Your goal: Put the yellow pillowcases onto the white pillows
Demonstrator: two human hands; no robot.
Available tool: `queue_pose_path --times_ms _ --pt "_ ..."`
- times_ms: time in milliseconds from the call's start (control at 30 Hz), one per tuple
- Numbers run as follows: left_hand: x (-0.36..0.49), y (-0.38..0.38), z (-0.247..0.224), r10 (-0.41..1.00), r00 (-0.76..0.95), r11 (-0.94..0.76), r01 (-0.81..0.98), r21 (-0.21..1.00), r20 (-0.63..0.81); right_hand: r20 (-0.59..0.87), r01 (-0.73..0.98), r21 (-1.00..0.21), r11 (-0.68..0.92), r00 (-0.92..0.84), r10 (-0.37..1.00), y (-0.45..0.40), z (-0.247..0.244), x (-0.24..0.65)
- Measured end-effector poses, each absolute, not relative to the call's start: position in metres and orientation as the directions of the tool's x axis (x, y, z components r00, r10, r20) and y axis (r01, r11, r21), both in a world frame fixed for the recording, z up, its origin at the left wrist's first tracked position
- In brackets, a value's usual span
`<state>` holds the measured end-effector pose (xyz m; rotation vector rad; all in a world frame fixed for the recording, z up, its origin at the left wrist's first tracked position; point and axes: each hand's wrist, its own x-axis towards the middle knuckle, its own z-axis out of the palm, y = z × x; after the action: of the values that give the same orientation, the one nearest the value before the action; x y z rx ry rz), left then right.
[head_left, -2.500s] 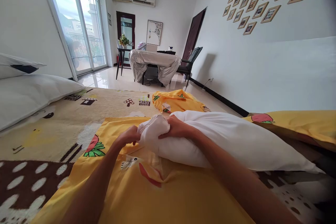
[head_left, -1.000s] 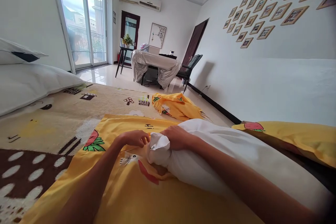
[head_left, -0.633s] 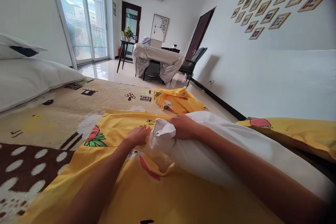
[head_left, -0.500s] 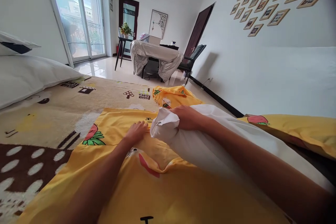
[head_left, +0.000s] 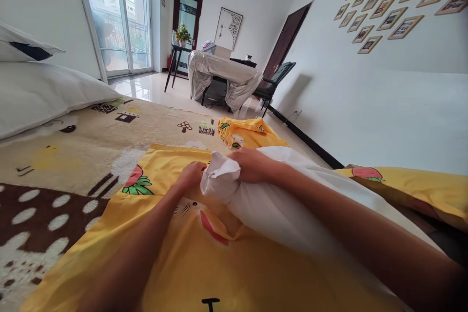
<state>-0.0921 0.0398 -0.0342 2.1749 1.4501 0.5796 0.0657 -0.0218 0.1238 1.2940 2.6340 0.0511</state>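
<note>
A yellow pillowcase (head_left: 171,234) with a cartoon animal face and a strawberry print lies spread before me on the bed. My left hand (head_left: 192,175) is at its far part, fingers curled on the fabric, their tips partly hidden beside the white corner. In my right hand (head_left: 250,165) is a white pillow (head_left: 292,226), gripped near one end so that its bunched corner sticks out to the left. That corner is over the pillowcase and close to my left fingers. The rest of the pillow stretches under my right forearm toward the lower right.
Beyond my hands lies a crumpled yellow cloth (head_left: 252,131) with similar prints. Another yellow printed pillow or cover (head_left: 409,185) is at the right. White pillows (head_left: 54,92) rest at the left on the patterned blanket (head_left: 146,119). A covered table (head_left: 226,68) stands farther off.
The white corner and my right hand have shifted slightly left, closer to my left hand. My left fingers look more curled. The whole view has turned a little.
</note>
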Motion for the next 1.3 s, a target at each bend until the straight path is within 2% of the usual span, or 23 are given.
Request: queue_pose_path --times_ms 133,333,500,633,767,933,1167,1300 --pt "-0.095 0.041 -0.023 0.942 0.303 -0.329 0.743 0.583 0.146 -0.294 0.754 0.134 0.643 -0.590 0.752 -0.015 0.092 0.051" --pt "-0.083 0.037 -0.008 0.968 0.213 -0.251 0.758 0.602 0.135 -0.324 0.753 0.145 0.642 -0.577 0.750 -0.019 0.082 0.043" --pt "-0.074 0.029 0.001 0.966 0.190 -0.259 0.754 0.603 0.177 -0.346 0.723 0.154 0.673 -0.599 0.723 -0.049 0.075 0.030" --pt "-0.063 0.020 0.002 0.962 0.157 -0.257 0.796 0.548 0.223 -0.319 0.696 0.149 0.702 -0.638 0.701 -0.070 0.066 0.020" --pt "-0.053 0.013 0.003 0.950 0.192 -0.292 0.820 0.492 0.244 -0.367 0.689 0.153 0.709 -0.627 0.688 -0.079 0.064 0.015" --pt "-0.060 0.016 0.011 0.956 0.185 -0.273 0.849 0.452 0.230 -0.359 0.694 0.156 0.703 -0.624 0.694 -0.068 0.071 0.021" --pt "-0.086 0.009 0.033 0.946 0.262 -0.309 0.903 0.299 0.190 -0.392 0.741 0.080 0.666 -0.591 0.705 -0.017 0.082 0.042" --pt "-0.093 0.002 0.041 0.959 0.251 -0.279 0.916 0.289 0.132 -0.414 0.761 0.081 0.644 -0.562 0.716 -0.002 0.080 0.043"
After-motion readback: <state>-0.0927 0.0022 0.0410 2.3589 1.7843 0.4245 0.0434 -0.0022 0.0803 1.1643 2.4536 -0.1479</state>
